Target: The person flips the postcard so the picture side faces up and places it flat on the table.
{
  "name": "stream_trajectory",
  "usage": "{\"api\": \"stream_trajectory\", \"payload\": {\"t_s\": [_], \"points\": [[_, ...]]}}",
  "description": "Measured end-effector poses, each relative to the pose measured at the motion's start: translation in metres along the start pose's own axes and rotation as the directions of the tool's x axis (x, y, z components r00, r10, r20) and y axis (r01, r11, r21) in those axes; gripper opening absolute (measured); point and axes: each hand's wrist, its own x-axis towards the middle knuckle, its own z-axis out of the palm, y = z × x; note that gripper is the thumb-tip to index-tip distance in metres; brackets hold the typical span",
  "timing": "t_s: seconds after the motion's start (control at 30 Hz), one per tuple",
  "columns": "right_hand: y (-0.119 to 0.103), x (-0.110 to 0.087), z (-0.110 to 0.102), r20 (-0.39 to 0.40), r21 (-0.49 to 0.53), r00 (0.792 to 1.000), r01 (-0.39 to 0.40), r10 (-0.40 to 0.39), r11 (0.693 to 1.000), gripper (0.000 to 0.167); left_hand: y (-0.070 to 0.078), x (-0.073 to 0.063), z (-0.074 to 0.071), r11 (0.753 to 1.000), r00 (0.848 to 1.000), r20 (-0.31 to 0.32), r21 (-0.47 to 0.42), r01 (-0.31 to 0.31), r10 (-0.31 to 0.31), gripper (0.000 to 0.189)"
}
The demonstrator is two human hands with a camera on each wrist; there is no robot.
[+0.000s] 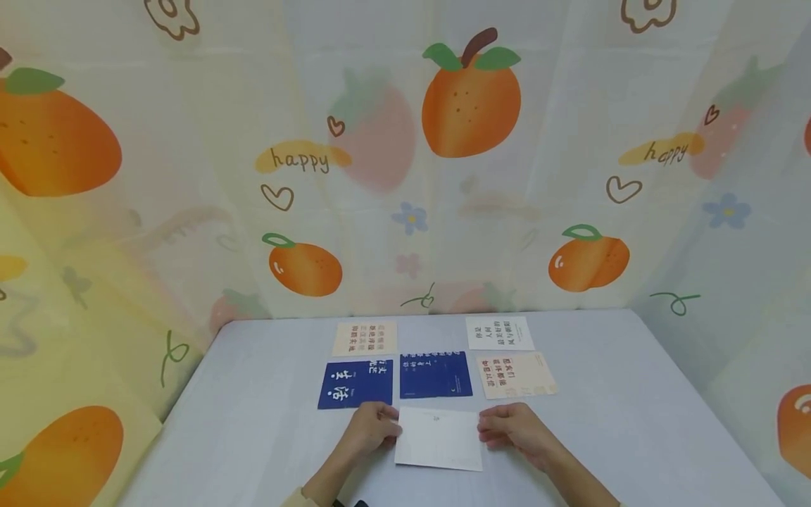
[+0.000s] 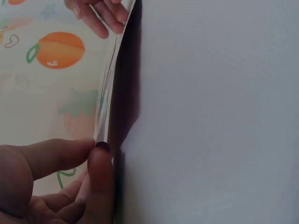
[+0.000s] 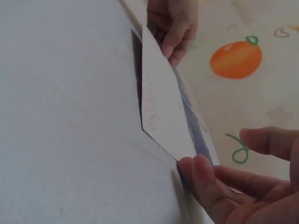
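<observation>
A white postcard [image 1: 437,447] with small faint print lies between both hands near the front of the table, slightly tilted. At its left edge my left hand [image 1: 374,426] pinches it between thumb and fingers, also seen close up in the left wrist view. At the opposite edge my right hand [image 1: 516,431] touches it with its fingertips [image 3: 203,170], while the thumb stands apart from the card in the right wrist view. There the postcard [image 3: 161,102] is seen at a slant, with a dark shadow under its long edge.
Behind the hands lie a dark blue card [image 1: 355,394] and another blue card [image 1: 436,384]. A beige card [image 1: 345,339] and a white card [image 1: 507,345] lie farther back, with a second beige card [image 1: 529,366] at right. A fruit-printed curtain [image 1: 380,246] encloses the white table [image 1: 253,422].
</observation>
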Motion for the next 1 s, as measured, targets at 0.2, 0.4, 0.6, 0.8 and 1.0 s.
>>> {"api": "stream_trajectory", "payload": {"t_s": [0.2,0.4,0.6,0.8,1.0], "points": [[0.004,0.001,0.002,-0.047,-0.093,0.999,0.018,-0.022,0.995,0.029,-0.003,0.001,-0.003,0.994,0.999,0.043,-0.106,0.011,-0.007,0.022],[0.009,0.003,0.002,-0.006,-0.161,1.0,0.009,-0.01,0.987,0.023,-0.002,0.002,-0.006,0.991,0.998,0.055,-0.136,0.02,-0.013,0.023],[0.011,0.005,0.003,-0.017,-0.211,1.0,0.0,-0.004,0.978,0.019,-0.003,0.003,-0.006,0.991,0.998,0.06,-0.13,0.008,0.0,0.024],[0.012,0.005,0.0,0.024,-0.191,0.999,0.025,-0.021,0.981,0.019,-0.004,0.004,-0.008,0.991,0.998,0.056,-0.131,0.026,-0.019,0.023],[0.017,0.008,-0.002,0.022,-0.149,0.999,0.036,-0.033,0.988,0.02,-0.006,0.003,-0.007,0.989,0.999,0.021,-0.145,0.028,-0.026,0.017]]}}
